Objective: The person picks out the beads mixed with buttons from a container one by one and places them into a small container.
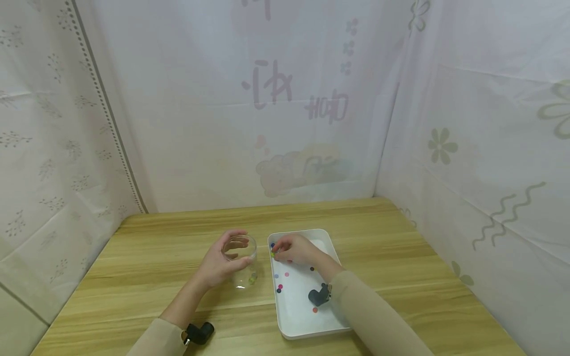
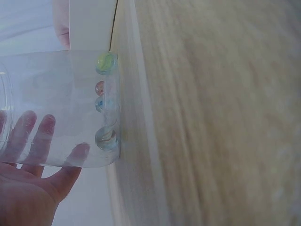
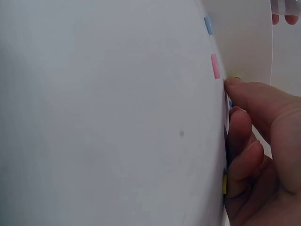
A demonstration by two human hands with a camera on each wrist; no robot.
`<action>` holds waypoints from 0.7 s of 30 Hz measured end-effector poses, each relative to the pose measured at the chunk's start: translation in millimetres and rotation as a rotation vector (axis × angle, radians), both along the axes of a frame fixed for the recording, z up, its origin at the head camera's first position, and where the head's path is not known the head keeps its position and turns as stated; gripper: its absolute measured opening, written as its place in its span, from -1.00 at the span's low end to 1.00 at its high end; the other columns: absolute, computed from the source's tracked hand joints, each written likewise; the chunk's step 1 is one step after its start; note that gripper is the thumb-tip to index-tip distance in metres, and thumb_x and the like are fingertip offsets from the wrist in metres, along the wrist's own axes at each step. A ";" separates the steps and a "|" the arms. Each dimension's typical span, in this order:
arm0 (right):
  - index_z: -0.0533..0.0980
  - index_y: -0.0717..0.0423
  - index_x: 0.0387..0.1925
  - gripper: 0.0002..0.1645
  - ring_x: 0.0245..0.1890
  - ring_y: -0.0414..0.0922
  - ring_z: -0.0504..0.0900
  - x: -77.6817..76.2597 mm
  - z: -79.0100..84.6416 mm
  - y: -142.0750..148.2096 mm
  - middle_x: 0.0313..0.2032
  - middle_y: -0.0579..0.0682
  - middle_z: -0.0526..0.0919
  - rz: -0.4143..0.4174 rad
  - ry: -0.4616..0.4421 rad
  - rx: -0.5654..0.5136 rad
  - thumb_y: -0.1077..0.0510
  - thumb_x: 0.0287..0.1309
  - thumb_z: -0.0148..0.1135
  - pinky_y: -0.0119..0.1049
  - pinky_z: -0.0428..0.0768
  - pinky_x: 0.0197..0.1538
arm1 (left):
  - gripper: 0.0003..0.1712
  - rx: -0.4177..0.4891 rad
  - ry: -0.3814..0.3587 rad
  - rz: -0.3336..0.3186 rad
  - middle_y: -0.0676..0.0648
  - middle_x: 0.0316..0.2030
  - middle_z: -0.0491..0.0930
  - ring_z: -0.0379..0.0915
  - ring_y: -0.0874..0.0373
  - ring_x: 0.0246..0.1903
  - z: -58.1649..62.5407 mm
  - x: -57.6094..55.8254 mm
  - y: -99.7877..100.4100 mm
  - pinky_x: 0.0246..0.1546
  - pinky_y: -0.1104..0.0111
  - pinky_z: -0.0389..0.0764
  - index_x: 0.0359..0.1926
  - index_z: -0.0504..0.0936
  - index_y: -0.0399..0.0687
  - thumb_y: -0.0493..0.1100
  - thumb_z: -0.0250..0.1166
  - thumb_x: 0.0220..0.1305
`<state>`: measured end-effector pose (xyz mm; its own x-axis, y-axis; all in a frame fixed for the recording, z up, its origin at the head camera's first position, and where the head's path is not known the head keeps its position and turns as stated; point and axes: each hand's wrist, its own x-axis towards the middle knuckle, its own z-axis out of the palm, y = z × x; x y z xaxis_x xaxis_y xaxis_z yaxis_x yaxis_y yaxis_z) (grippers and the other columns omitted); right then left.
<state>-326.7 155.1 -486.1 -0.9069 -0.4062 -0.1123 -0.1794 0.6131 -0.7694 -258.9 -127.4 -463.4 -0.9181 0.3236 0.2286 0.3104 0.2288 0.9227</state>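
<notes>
My left hand grips a clear cup that stands upright on the table, fingers and thumb curled round its side. Several glass marbles lie on the cup's bottom, among them a yellow-green marble and a clear marble. Over the far left corner of a white tray, my right hand reaches down with bent fingers. Beside its fingertips is a small yellow-green piece, with a dark blue one just beyond. Whether the fingers pinch anything is hidden.
Small flat discs lie scattered in the tray, including a pink disc, a black disc and a red disc. The tray's raised wall stands just right of the cup. Patterned white curtains surround the wooden table.
</notes>
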 end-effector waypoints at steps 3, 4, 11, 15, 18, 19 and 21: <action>0.78 -0.07 -0.05 -0.83 -0.44 -0.21 0.59 0.3 2.0 -0.7 -0.41 -0.15 0.68 -0.003 -0.001 0.003 0.08 0.35 0.53 -0.34 0.55 -0.28 | -0.18 0.000 -0.003 -0.002 -0.24 0.35 0.62 0.54 -0.25 0.38 1.0 -0.5 -0.2 0.39 -0.28 0.56 0.51 0.42 -0.01 -0.10 0.56 0.31; 0.77 -0.07 -0.05 -0.83 -0.45 -0.21 0.58 0.2 2.5 -0.9 -0.42 -0.15 0.67 -0.003 -0.002 0.005 0.08 0.35 0.53 -0.35 0.54 -0.29 | -0.19 -0.001 -0.002 -0.003 -0.24 0.35 0.62 0.54 -0.26 0.38 1.1 -0.8 -0.4 0.39 -0.28 0.56 0.50 0.43 0.01 -0.10 0.56 0.31; 0.76 -0.03 -0.03 -0.79 -0.43 -0.18 0.60 0.5 5.4 0.2 -0.41 -0.12 0.68 -0.005 -0.008 0.009 0.09 0.33 0.54 -0.35 0.55 -0.30 | -0.20 -0.009 -0.004 -0.001 -0.24 0.34 0.63 0.54 -0.24 0.38 0.2 -1.9 0.0 0.40 -0.28 0.55 0.50 0.43 0.03 -0.09 0.56 0.32; 0.76 -0.07 -0.03 -0.79 -0.40 -0.18 0.61 -0.5 6.4 1.3 -0.37 -0.13 0.70 -0.023 -0.034 0.012 0.08 0.33 0.53 -0.35 0.55 -0.33 | -0.17 -0.011 -0.008 0.002 -0.25 0.35 0.62 0.53 -0.23 0.39 -1.0 -2.5 -0.3 0.41 -0.28 0.54 0.52 0.40 -0.08 -0.11 0.55 0.32; 0.75 -0.10 -0.03 -0.80 -0.39 -0.17 0.61 -1.8 6.3 2.3 -0.37 -0.13 0.70 -0.029 -0.046 0.009 0.06 0.33 0.53 -0.35 0.54 -0.35 | -0.17 -0.010 -0.006 0.002 -0.27 0.35 0.62 0.53 -0.24 0.39 -1.4 -2.4 -0.6 0.41 -0.29 0.54 0.52 0.41 -0.09 -0.12 0.55 0.32; 0.75 -0.11 -0.04 -0.80 -0.39 -0.17 0.61 -2.2 6.3 2.7 -0.37 -0.13 0.71 -0.029 -0.046 0.009 0.06 0.33 0.53 -0.35 0.54 -0.35 | -0.18 -0.009 -0.007 0.003 -0.27 0.35 0.62 0.53 -0.24 0.39 -1.5 -2.2 -0.4 0.41 -0.29 0.54 0.51 0.41 -0.08 -0.12 0.55 0.32; 0.75 -0.11 -0.03 -0.79 -0.38 -0.17 0.61 -2.6 6.1 3.1 -0.36 -0.13 0.71 -0.026 -0.050 0.005 0.06 0.33 0.53 -0.34 0.54 -0.36 | -0.18 -0.010 -0.011 0.002 -0.25 0.35 0.62 0.53 -0.23 0.39 -0.7 -1.7 -0.3 0.41 -0.29 0.53 0.51 0.41 -0.04 -0.11 0.56 0.32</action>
<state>-329.3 158.2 -479.9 -0.9104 -0.3819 -0.1591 -0.1250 0.6205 -0.7742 -260.6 -127.7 -464.1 -0.9212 0.3242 0.2151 0.2998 0.2389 0.9236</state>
